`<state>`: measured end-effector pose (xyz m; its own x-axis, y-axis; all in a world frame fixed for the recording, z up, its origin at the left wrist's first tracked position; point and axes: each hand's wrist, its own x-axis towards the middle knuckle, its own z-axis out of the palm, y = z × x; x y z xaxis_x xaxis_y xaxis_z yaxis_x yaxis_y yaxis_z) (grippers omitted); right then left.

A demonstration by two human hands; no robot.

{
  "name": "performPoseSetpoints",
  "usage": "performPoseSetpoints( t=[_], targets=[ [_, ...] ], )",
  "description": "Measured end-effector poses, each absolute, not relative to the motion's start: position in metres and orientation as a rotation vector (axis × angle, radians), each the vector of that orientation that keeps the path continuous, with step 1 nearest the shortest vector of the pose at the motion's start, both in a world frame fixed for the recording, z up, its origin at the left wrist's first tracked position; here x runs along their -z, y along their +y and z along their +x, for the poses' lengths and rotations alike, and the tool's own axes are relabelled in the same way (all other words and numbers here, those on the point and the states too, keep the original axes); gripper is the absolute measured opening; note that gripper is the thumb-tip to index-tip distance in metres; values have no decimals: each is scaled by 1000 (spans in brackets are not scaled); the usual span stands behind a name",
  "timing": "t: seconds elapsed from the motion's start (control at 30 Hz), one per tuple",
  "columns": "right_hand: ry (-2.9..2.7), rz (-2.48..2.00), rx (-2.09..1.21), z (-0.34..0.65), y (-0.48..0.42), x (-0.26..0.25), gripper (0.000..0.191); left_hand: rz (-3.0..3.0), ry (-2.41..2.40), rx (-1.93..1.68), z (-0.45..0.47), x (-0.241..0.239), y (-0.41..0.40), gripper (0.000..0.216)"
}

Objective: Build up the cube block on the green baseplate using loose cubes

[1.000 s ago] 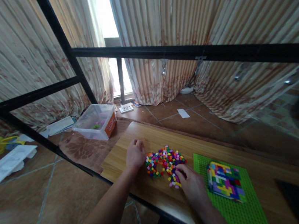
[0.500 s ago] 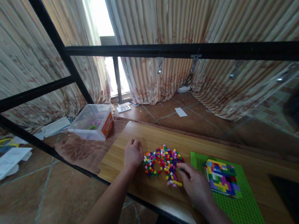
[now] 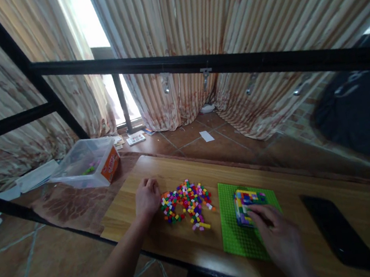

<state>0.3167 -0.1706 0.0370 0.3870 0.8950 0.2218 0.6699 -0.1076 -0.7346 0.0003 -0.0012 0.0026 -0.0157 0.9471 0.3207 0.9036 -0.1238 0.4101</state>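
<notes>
My left hand (image 3: 147,196) rests on the wooden table with its fingers curled closed, at the left edge of a loose pile of small colourful toy bricks (image 3: 186,198). Nothing shows in that hand, though its fingertips are partly hidden. My right hand (image 3: 278,228) is pinched over the near side of a block built of many-coloured bricks (image 3: 243,199). A small, pale greenish toy brick seems to be between its thumb and forefinger, mostly covered. The built block sits on a green studded baseplate (image 3: 231,233), and my right hand hides part of both.
A dark, flat phone-like slab (image 3: 339,231) lies right of the baseplate. Beyond the table's left end stands a clear plastic box (image 3: 85,166) with a few pieces inside. A black metal rail (image 3: 174,64) crosses in front of the curtains. White paper (image 3: 206,136) lies on the floor.
My right hand has moved from the pile's right edge to the built block on the baseplate. My left hand stays beside the pile. The view has turned to the right.
</notes>
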Motion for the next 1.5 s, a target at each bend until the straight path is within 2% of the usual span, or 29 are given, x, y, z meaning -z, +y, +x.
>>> performPoseSetpoints(
  t=[0.23, 0.47, 1.5],
  targets=[
    [-1480, -1858, -51, 342, -148, -26, 43, 2164, 2030, -804, -1, -4, -1, 24],
    [-1505, -1897, 49, 342, -141, -19, 36, 2155, 2027, -822, -1, -2, 1, 26],
    [-1297, -1942, -86, 341, -142, -21, 39, 2141, 2011, -832, 0, -3, 0, 25]
  ],
)
